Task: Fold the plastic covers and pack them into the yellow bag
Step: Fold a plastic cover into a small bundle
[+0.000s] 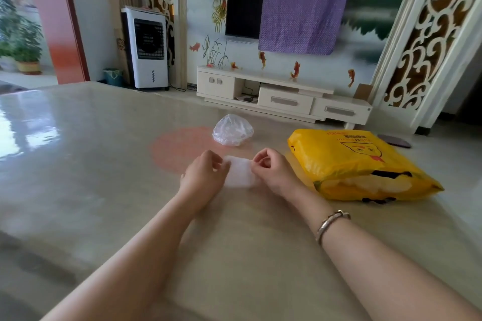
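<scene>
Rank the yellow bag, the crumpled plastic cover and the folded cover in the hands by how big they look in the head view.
1. yellow bag
2. crumpled plastic cover
3. folded cover, partly hidden by hands; close to the crumpled one, so unsure.

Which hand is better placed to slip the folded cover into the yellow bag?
Probably the right hand: it pinches the folded clear plastic cover and lies nearer the yellow plastic bag than the left hand.

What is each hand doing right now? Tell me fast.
Left hand: pinching the left edge of the folded plastic cover.
Right hand: pinching its right edge.
</scene>
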